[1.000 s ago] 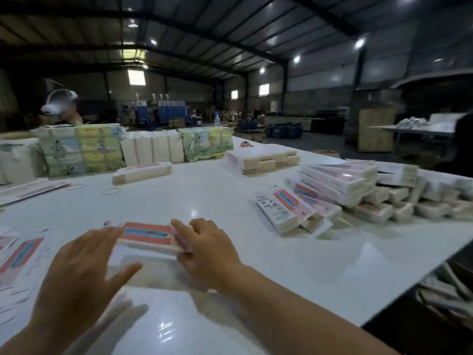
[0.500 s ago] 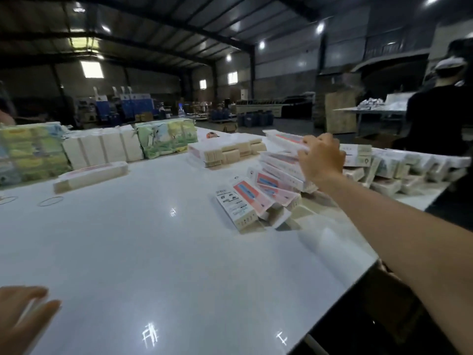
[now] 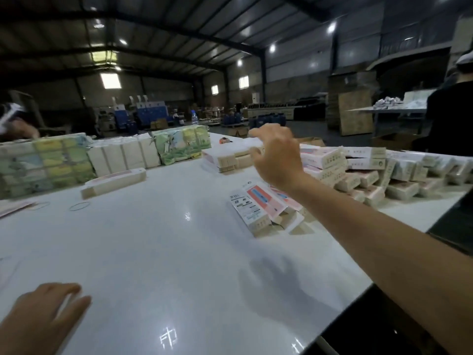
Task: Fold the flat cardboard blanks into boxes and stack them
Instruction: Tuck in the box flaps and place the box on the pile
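the right hand (image 3: pixel 277 156) hung open in the air at 1 o'clock, holding nothing, over the stacked boxes (image 3: pixel 358 170). the left hand (image 3: pixel 38 321) lay flat on the white surface (image 3: pixel 166 252) at 7 o'clock. a single box (image 3: pixel 114 182) sat at 11 o'clock.

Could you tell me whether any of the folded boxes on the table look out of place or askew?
Yes: the nearest boxes lie tilted and slumped against each other below the right hand, with a flap sticking out, unlike the flat-lying pile behind them.
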